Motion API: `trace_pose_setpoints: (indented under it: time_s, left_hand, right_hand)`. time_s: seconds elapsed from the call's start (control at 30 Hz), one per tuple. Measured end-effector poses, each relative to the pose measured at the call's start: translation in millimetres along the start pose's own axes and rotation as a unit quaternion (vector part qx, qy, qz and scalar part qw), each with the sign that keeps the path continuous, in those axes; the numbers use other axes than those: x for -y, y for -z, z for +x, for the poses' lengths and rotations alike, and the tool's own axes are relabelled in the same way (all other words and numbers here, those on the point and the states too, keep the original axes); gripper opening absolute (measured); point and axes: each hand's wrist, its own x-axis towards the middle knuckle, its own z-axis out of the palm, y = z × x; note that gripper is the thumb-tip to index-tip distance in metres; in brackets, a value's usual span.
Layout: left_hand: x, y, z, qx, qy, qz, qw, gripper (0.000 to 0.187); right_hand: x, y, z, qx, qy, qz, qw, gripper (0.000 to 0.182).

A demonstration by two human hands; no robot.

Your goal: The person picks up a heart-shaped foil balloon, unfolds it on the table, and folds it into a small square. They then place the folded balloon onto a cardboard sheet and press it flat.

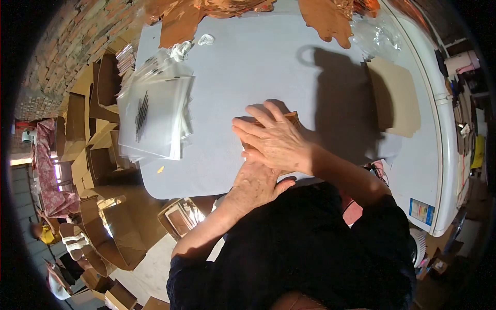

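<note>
My right hand (276,139) lies flat with its fingers spread, over a small brown-edged flat piece (293,118) near the table's front edge. Only a corner and a bit of that piece's edge show, so I cannot make out its kind. Below and partly under the right hand is my left hand (256,181), palm down. Its thumb stretches out to the right, while its other fingers are hidden beneath the right hand. Neither hand is seen gripping anything.
A stack of clear plastic bags (155,113) lies on the left of the table (232,62). Brown cardboard sheets (408,98) lie at the right. Orange-brown wrapping (181,23) covers the far edge. Open cardboard boxes (124,227) crowd the left side; a person in yellow (49,233) is beyond.
</note>
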Motion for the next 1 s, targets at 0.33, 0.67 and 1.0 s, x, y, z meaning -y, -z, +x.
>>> trace_pose_setpoints:
  time_s: [0.33,0.67,1.0]
  left_hand:
    - [-5,13,12,-0.002,-0.022,0.06,0.998,0.087]
    - [-5,11,11,0.013,-0.013,0.066,0.998,0.092]
    - [-6,14,10,0.0,-0.023,0.07,0.997,0.09]
  right_hand:
    - [-56,22,-62,-0.082,-0.041,-0.066,0.994,0.049]
    - [-51,29,-82,-0.126,-0.045,-0.103,0.986,0.041]
    - [-65,23,-64,-0.192,-0.028,-0.061,0.979,0.02]
